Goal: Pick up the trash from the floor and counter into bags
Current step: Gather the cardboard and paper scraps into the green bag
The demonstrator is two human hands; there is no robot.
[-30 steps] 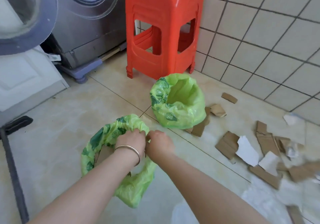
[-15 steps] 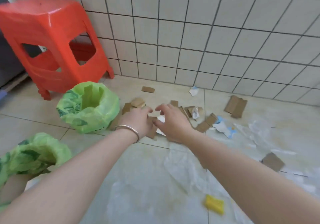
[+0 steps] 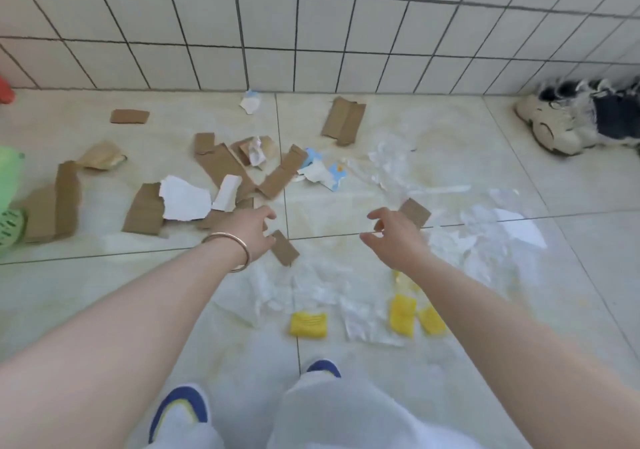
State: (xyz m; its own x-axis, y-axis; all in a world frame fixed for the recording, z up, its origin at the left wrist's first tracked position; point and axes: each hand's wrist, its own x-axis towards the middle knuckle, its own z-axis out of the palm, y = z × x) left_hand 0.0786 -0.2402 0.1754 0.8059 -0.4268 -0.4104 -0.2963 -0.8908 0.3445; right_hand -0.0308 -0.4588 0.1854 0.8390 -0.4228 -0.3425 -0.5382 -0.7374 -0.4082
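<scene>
— Trash litters the tiled floor [image 3: 571, 310] at the foot of the white tiled wall [image 3: 311, 25]: where does it lie?

— Torn cardboard pieces [image 3: 221, 164] spread from the left to the centre, with white paper scraps [image 3: 185, 199] among them. Clear plastic film [image 3: 391, 157] lies to the right, and three yellow packets [image 3: 308, 324] sit nearer, just in front of the person's feet.

— And the hands?

— Both reach out over the mess, empty. The left hand [image 3: 247, 232], a bangle [image 3: 230, 247] on its wrist, hovers with fingers loosely curled beside a small cardboard strip [image 3: 284, 247]. The right hand [image 3: 394, 237] is spread, fingers apart, just short of a cardboard square [image 3: 415, 212]. Neither grasps anything.

— The bags?

— Only a sliver of a green bag [image 3: 10, 185] shows at the far left edge, beside more cardboard. A pair of sneakers [image 3: 568, 119] rests against the wall at the far right.
</scene>
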